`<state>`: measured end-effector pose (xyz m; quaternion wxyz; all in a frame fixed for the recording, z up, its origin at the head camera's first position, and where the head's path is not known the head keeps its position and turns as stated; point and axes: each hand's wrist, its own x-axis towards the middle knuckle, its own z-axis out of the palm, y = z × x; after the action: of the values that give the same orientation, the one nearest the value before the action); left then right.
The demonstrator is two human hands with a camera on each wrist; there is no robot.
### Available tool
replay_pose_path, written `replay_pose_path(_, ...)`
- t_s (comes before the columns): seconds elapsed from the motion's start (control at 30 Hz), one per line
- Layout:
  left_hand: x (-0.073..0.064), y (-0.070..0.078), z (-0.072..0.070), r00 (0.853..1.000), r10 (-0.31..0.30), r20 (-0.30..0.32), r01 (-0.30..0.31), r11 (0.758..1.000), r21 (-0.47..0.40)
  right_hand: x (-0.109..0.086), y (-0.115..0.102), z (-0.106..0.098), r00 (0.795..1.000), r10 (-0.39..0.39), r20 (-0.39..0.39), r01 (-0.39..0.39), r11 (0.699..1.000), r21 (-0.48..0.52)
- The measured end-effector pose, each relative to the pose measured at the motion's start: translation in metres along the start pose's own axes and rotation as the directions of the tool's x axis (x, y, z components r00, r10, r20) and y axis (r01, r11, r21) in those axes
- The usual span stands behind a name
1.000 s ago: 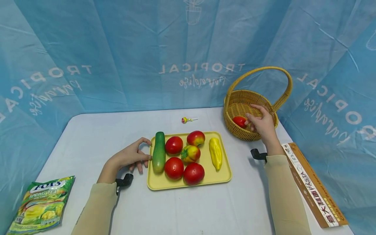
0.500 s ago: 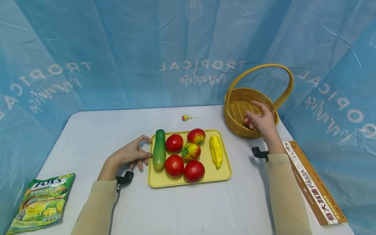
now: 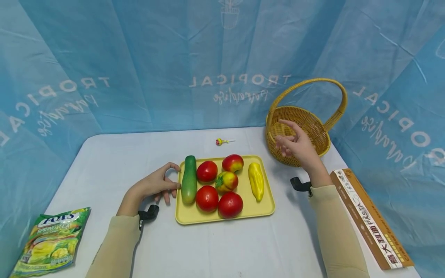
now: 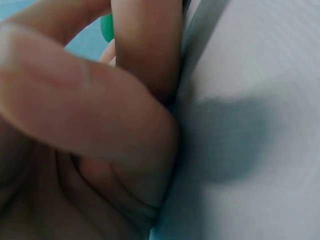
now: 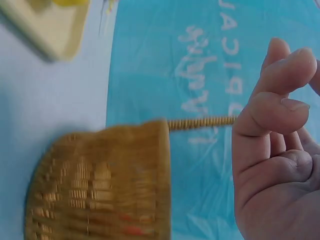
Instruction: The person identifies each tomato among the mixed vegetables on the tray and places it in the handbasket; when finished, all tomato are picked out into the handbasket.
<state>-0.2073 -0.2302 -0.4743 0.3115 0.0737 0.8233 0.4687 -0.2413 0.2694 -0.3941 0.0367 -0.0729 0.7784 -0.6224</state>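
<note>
My left hand [image 3: 154, 186] is at the left rim of a yellow tray [image 3: 250, 214], thumb and index fingertips touching it with relaxed bends. Beside them in the tray lies a green cucumber [image 3: 189, 180]. Also on the tray are a red tomato [image 3: 207, 171], two more red round ones, a red-yellow pepper [image 3: 226, 181], a red-yellow fruit [image 3: 233, 163] and a long bumpy yellow vegetable [image 3: 256, 181]. My right hand [image 3: 299, 146] hovers over the wicker basket [image 3: 316, 133], loosely bent and holding nothing. Red shows faintly through the basket's weave in the right wrist view.
A wrapped lollipop [image 3: 224, 141] lies behind the tray. A green candy bag [image 3: 52, 243] rests at the left front, and a long pasta box [image 3: 372, 220] at the right edge. The basket's tall handle [image 3: 321, 80] arches above it. Blue curtains surround the table.
My right hand has moved left from over the basket's middle toward its left rim. The red item seen in the basket is now hidden behind it. The left hand stays at the tray.
</note>
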Motion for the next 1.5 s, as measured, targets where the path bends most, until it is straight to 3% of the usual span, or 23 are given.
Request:
replay_pose_path(0.23, 0.002, -0.001, 0.004, 1.0, 0.001, 0.004, -0.001, 1.0, -0.006, 0.001, 0.0, 0.023, 0.991, 0.02, 0.133, -0.02, 1.0, -0.004)
replay_pose_path(0.53, 0.001, -0.003, 0.005, 1.0, 0.002, 0.0, -0.002, 1.0, 0.003, 0.015, 0.009, 0.05, 0.95, 0.051, 0.309, -0.035, 0.998, -0.056)
replay_pose_path(0.83, 0.001, -0.003, 0.004, 1.0, 0.009, -0.004, -0.009, 1.0, -0.002, 0.02, 0.02, 0.073, 0.876, 0.169, 0.452, -0.103, 0.981, -0.167)
replay_pose_path(1.2, -0.003, -0.004, 0.003, 1.0, 0.013, -0.012, -0.013, 1.0, -0.001, 0.018, 0.023, 0.094, 0.85, 0.229, 0.475, -0.144, 0.967, -0.209)
replay_pose_path(1.5, -0.004, -0.001, 0.002, 1.0, 0.011, -0.011, -0.011, 1.0, -0.004, 0.019, 0.021, 0.095, 0.855, 0.246, 0.456, -0.161, 0.963, -0.218)
